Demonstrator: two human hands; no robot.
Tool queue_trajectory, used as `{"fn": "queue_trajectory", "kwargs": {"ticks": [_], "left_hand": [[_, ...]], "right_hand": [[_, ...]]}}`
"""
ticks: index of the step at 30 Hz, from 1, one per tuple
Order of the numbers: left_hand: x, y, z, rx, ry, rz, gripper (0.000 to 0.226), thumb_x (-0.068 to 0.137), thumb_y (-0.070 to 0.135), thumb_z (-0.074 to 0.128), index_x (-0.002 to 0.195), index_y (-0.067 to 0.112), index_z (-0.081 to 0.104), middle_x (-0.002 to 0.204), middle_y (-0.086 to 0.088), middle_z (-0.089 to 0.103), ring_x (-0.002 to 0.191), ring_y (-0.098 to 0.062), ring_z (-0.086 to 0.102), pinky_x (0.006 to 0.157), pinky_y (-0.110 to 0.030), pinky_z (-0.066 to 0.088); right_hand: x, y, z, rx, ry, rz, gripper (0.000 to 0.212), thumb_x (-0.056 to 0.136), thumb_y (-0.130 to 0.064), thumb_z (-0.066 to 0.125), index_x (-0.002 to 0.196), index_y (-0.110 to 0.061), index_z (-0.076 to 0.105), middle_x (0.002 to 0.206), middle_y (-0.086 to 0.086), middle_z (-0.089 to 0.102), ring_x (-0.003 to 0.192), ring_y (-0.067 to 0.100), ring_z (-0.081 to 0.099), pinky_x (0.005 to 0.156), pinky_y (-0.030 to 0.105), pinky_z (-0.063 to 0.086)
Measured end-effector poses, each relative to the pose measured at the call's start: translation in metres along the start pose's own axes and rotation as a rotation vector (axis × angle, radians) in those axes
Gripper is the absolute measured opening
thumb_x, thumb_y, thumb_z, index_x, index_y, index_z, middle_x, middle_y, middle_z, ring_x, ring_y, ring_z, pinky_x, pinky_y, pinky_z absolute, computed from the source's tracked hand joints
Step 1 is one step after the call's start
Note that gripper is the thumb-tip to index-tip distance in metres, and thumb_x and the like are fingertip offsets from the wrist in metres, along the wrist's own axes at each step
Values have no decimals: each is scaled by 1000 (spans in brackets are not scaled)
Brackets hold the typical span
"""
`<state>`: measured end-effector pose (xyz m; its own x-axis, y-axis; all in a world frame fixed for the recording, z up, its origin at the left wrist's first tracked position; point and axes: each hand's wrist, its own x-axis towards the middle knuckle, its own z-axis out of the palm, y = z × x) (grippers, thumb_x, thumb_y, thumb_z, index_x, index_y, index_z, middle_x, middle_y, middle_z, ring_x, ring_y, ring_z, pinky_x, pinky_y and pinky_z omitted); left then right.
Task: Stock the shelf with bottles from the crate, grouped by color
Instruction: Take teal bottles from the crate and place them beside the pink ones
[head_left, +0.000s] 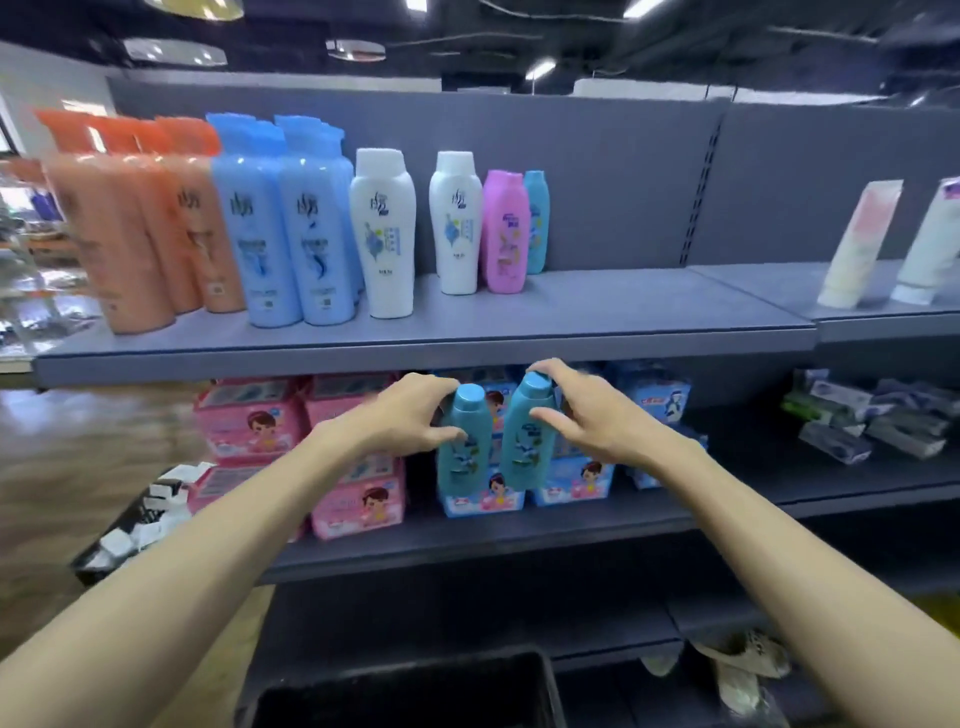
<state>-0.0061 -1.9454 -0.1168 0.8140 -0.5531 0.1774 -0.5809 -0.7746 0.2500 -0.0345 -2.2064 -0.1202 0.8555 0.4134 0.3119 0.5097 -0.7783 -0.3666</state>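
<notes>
My left hand (410, 415) is shut on a teal bottle (464, 447), held upright below the top shelf's front edge. My right hand (587, 410) is shut on a second teal bottle (527, 441), tilted slightly, right beside the first. On the top shelf (571, 322) stand orange bottles (140, 223) at the left, then light blue bottles (291, 228), two white bottles (384, 234), a pink bottle (504, 234) and one teal bottle (536, 228) behind it. A black crate (405, 691) sits at the bottom of the view, its inside dark.
The lower shelf (519, 535) holds pink packs (249, 421) and blue packs (571, 483). Grey packets (872, 415) lie at its right. Two pale tubes (857, 244) lean on the neighbouring shelf unit. A black bin of white items (140, 519) stands on the floor at the left.
</notes>
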Motion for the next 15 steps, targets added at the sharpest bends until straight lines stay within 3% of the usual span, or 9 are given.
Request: {"fn": "queue_trajectory", "kwargs": {"ticks": [3, 7, 11, 15], "left_hand": [[7, 8, -41, 20, -15, 55, 33, 81, 47, 67, 93, 18, 58, 87, 4, 66, 79, -16, 62, 74, -43, 52], [16, 29, -113, 23, 25, 94, 24, 85, 37, 70, 100, 18, 63, 92, 7, 68, 81, -8, 63, 76, -31, 53], [30, 47, -165, -43, 94, 84, 12, 89, 24, 68, 100, 22, 62, 91, 13, 67, 79, -3, 62, 68, -10, 47], [53, 52, -180, -48, 129, 62, 19, 91, 24, 65, 108, 16, 62, 97, 5, 66, 85, -13, 64, 65, -13, 48]], "right_hand": [[9, -11, -39, -51, 83, -56, 36, 98, -27, 56, 130, -23, 41, 96, -15, 57, 77, 2, 51, 71, 22, 36], [24, -26, -93, -55, 169, -100, 38, 99, -22, 55, 134, -17, 41, 76, -20, 49, 68, -12, 50, 61, 9, 34], [49, -36, -132, -49, 201, -115, 43, 100, -27, 51, 140, -21, 37, 108, -7, 58, 84, 6, 53, 77, 21, 36], [73, -39, -152, -69, 186, -95, 42, 101, -28, 48, 140, -21, 34, 116, -1, 59, 95, 17, 57, 81, 33, 48]]}}
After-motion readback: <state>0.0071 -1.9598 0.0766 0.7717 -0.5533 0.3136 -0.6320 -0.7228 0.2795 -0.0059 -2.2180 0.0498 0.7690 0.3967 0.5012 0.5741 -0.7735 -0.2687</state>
